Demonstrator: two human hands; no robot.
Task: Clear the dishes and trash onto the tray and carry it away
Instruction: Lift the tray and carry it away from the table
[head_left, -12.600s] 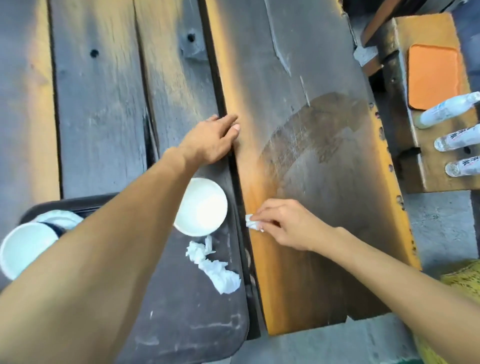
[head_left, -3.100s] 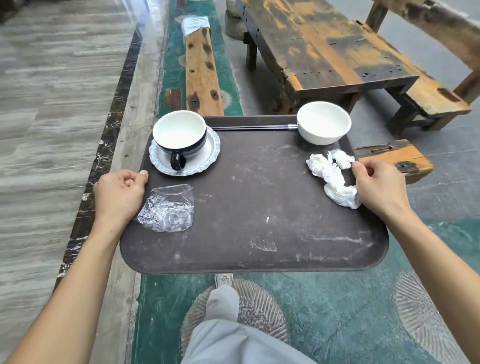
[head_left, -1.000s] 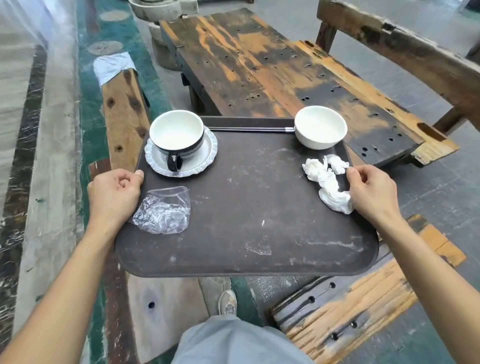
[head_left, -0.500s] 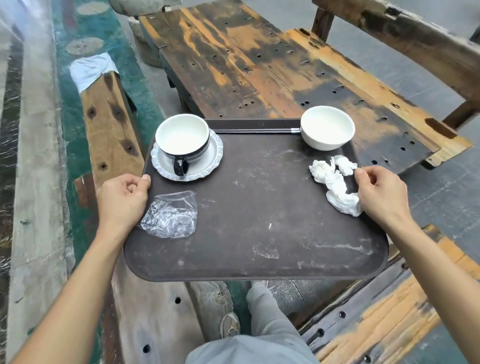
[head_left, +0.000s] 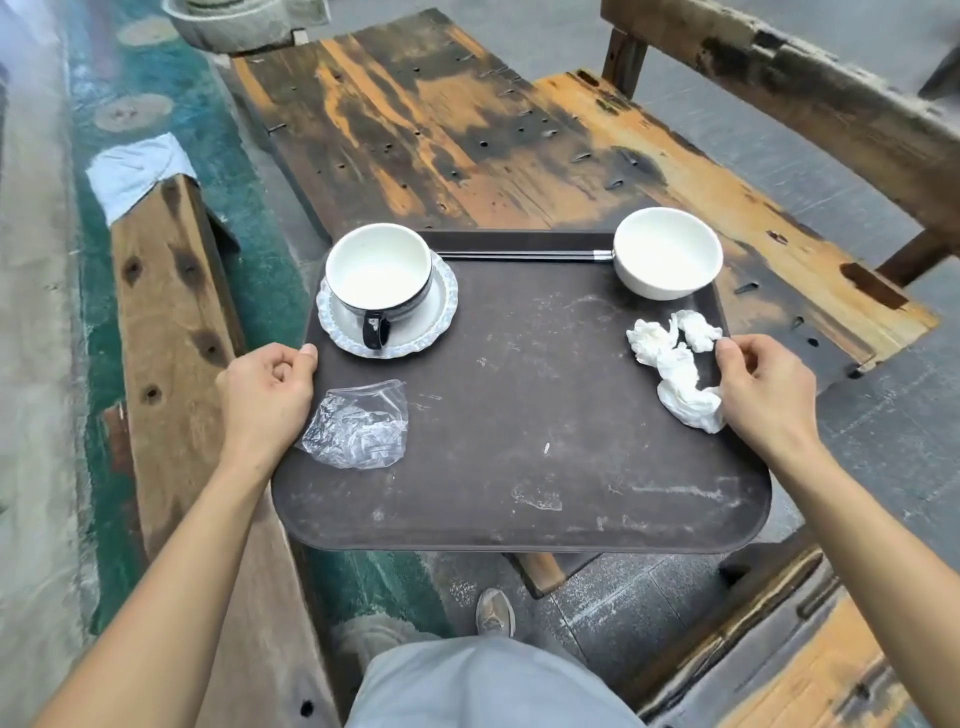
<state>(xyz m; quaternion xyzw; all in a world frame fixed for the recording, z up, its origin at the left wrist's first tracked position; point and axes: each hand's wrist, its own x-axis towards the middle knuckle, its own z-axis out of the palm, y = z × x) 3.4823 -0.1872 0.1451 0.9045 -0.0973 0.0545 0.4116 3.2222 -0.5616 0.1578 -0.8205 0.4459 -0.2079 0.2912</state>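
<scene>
On tray (head_left: 519, 415): one cup (head_left: 379, 270), one bowl (head_left: 667, 252).

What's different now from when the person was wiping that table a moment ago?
Wiping is over: the tray has been picked up, with the left hand and right hand now gripping its side edges and carrying it past a wooden bench. In the last seconds the cup, saucer, bowl, chopsticks, crumpled tissues and plastic wrapper kept their places on it.
</scene>
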